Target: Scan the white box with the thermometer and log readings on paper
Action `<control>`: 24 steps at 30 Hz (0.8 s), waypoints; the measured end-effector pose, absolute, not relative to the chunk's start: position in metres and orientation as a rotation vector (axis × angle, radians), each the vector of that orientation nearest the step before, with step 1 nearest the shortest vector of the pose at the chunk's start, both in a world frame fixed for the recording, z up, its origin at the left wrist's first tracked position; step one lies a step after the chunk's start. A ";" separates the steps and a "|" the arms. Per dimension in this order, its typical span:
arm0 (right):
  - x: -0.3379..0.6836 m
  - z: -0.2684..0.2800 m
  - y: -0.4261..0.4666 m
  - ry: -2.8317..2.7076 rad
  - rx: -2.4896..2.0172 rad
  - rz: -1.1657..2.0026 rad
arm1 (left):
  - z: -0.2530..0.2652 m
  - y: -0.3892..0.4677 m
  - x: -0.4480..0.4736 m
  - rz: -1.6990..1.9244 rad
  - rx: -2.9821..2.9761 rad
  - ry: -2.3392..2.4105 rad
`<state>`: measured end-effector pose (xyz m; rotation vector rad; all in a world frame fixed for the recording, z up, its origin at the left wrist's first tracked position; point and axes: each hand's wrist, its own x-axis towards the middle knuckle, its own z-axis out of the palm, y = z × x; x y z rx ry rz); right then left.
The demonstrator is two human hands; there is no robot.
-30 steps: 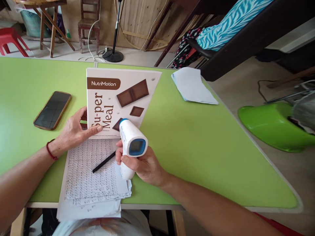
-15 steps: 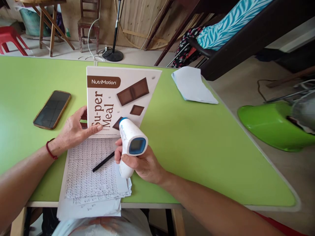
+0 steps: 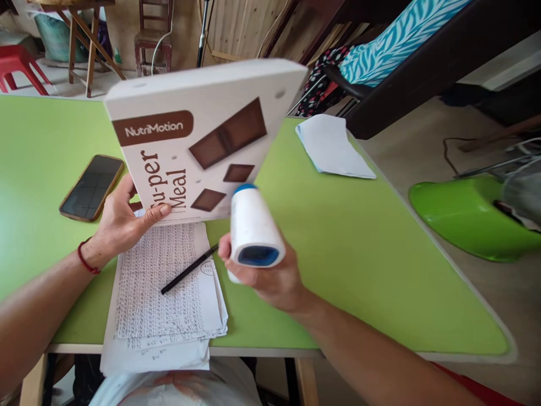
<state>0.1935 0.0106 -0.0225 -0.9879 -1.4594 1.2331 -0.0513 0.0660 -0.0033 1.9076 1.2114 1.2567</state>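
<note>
My left hand [image 3: 127, 220] grips the lower left corner of a white box [image 3: 169, 169] printed with brown chocolate pieces, thumb on its front and fingers behind. The box is raised off the table and tilted, its top edge leaning away from me. In my right hand [image 3: 274, 276] is a white and blue handheld infrared thermometer [image 3: 256, 225], fingers wrapped around its handle. Its blue tip is in front of the box's lower right part; whether they touch I cannot tell. Below lie handwritten sheets [image 3: 164, 310] with a black pen [image 3: 188, 270] across them.
On the green table [image 3: 359, 270], a phone [image 3: 91, 188] lies left of my left hand. Folded white paper [image 3: 333, 148] rests near the far right edge. Beyond the table stand a red stool [image 3: 19, 65], a wooden chair [image 3: 153, 42] and a bright green plastic object [image 3: 465, 217].
The box has risen, come closer and tilted to the left. My right hand has moved right and slightly up with the thermometer, which now points more forward. More of the pen shows.
</note>
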 end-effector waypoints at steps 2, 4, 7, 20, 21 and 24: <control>0.204 -0.024 0.023 -1.567 -1.027 0.927 | -0.007 0.072 -0.055 1.323 1.941 1.270; 0.213 -0.025 0.038 -1.712 -1.118 0.657 | -0.013 0.079 -0.060 1.352 1.969 1.313; 0.226 -0.027 0.057 -1.914 -1.271 0.473 | -0.020 0.089 -0.066 1.329 1.965 1.347; 0.264 -0.019 0.079 -2.411 -1.569 0.272 | -0.021 0.092 -0.066 1.188 1.963 1.200; 0.264 -0.018 0.081 -2.428 -1.576 0.264 | -0.020 0.093 -0.066 1.180 1.975 1.184; 0.264 -0.018 0.082 -2.468 -1.579 0.234 | -0.018 0.094 -0.065 1.156 2.009 1.153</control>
